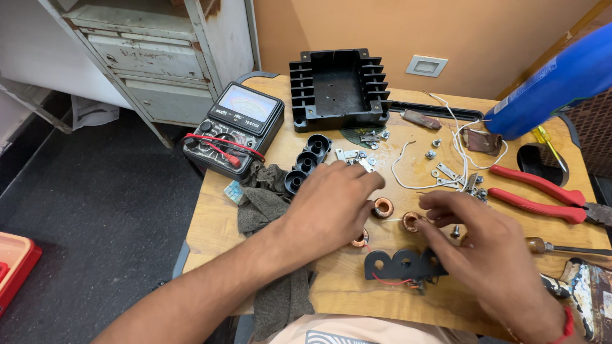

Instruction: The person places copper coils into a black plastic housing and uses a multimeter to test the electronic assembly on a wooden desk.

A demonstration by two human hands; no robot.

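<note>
At frame centre, the left hand (331, 204) rests on the wooden counter (217, 223), fingers beside a copper coil (382, 207). The right hand (484, 248) pinches a second coil (410, 222) above a black bracket (398, 263). Red pliers (542, 194) lie at right, a meter (234, 127) at upper left.

Three small copper-wound ring coils lie flat on the wooden bench (331, 290). The middle coil (382, 207) sits just beside the left hand's fingers (364, 185). The right coil (410, 222) touches the right hand's fingers (432, 210). The near coil (360, 239) lies partly hidden under the left hand (331, 207).
</note>
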